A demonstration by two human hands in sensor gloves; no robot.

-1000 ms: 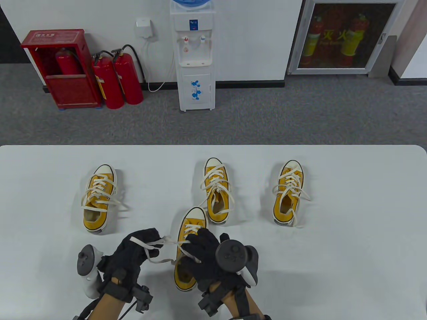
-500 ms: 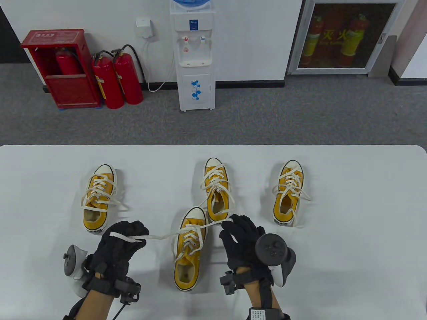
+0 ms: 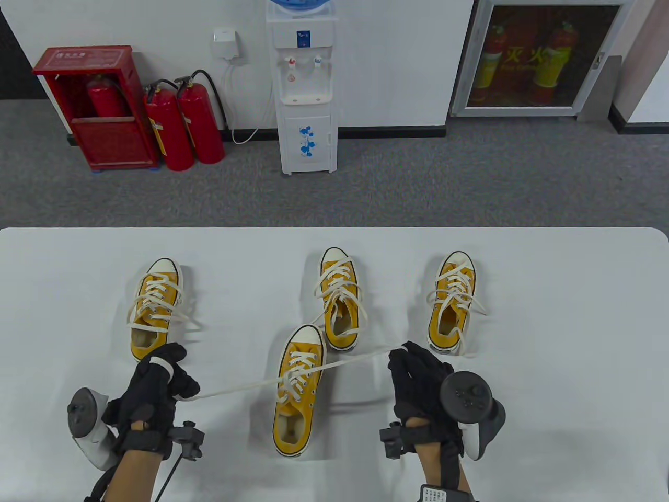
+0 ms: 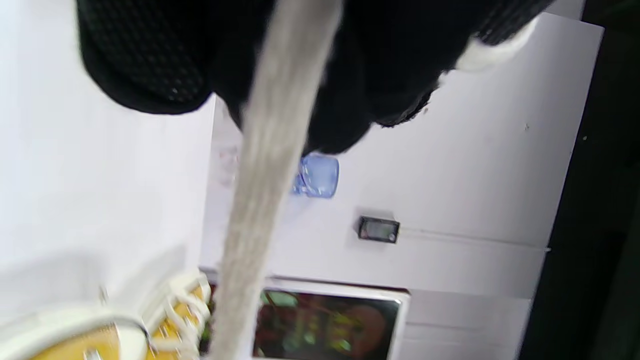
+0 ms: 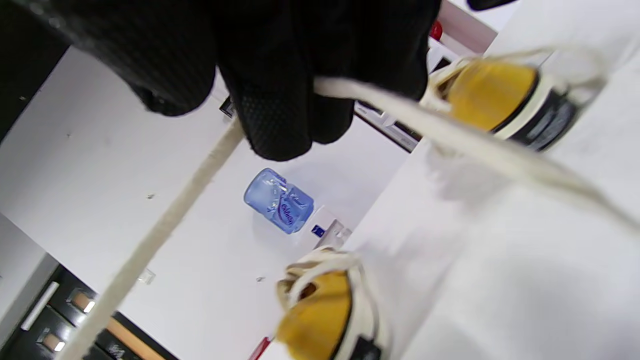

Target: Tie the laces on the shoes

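A yellow canvas shoe with white laces stands near the table's front edge, toe pointing away from me. My left hand grips the left lace end, which runs taut out to the left. My right hand grips the right lace end, stretched out to the right. The two ends cross above the shoe's tongue. In the left wrist view the lace hangs blurred from the curled fingers. In the right wrist view the lace passes through the gloved fingers.
Three more yellow shoes stand farther back on the white table: one at the left, one at the middle, one at the right, all with loose laces. The middle shoe's heel sits close to the near shoe's toe.
Both hands have moved apart, the left one leftward and the right one rightward. The slack, looped lace ends over the shoe are now pulled straight and taut.
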